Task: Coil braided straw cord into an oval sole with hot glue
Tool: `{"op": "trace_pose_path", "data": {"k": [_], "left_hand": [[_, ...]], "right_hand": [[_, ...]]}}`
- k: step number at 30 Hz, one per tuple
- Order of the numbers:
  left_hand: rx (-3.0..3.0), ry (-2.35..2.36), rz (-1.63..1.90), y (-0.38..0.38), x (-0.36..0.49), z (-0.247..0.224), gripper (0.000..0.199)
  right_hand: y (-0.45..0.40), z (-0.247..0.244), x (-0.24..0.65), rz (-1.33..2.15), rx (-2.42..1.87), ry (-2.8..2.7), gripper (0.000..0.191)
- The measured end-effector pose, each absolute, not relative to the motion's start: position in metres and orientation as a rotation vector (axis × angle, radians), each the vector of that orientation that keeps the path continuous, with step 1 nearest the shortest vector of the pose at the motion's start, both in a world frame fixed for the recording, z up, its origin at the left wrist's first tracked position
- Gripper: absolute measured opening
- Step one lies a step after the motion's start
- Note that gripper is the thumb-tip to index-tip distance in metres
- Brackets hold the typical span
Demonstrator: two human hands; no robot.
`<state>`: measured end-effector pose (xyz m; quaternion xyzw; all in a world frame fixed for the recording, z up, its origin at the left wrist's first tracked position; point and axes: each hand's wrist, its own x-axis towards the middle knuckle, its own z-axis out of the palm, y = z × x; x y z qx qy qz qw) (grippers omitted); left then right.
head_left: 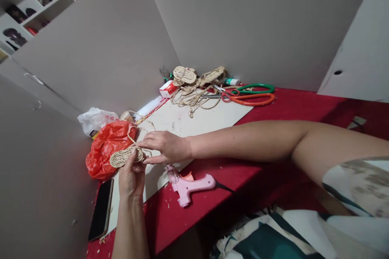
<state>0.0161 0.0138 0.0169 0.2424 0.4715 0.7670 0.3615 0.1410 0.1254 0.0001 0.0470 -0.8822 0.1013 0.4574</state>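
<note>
An oval coil of braided straw rope (123, 158) is held flat in my left hand (133, 178), the thumb on its upper face and the fingers beneath. My right hand (165, 147) reaches in from the right, fingertips and thumb closed about the coil's right end. A loose strand of the braided rope (131, 134) rises from that end toward a red plastic bag. Just below my right hand, a pink glue gun (193, 187) lies on its side on the red cloth. Its nozzle points toward my hands.
The red plastic bag (107, 145) and a white bag (99, 118) sit behind my left hand. A phone (101, 210) lies at the left edge. Farther back on the white board (182, 123) are piled rope (197, 93), green-handled scissors (258, 87) and orange-handled scissors (255, 100). Grey walls border the table.
</note>
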Motion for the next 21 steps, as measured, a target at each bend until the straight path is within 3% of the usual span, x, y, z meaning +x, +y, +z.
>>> {"op": "trace_pose_path", "data": {"k": [7,14,17,21], "left_hand": [[0.614,1.316,2.301,0.005,-0.011,0.031,0.021],[0.681,1.476,2.383,0.006,-0.005,0.029,0.029],[0.731,1.540,2.404,0.008,-0.007,0.025,0.029],[0.785,1.559,2.420,0.008,-0.012,0.022,0.027]], "right_hand": [[0.106,0.010,0.199,0.284,-0.100,-2.559,0.039],[0.076,-0.020,0.232,0.506,-0.191,-3.024,0.042],[0.082,-0.021,0.232,0.774,-0.164,-2.899,0.042],[0.100,0.008,0.239,1.493,-0.120,-2.491,0.044]]}}
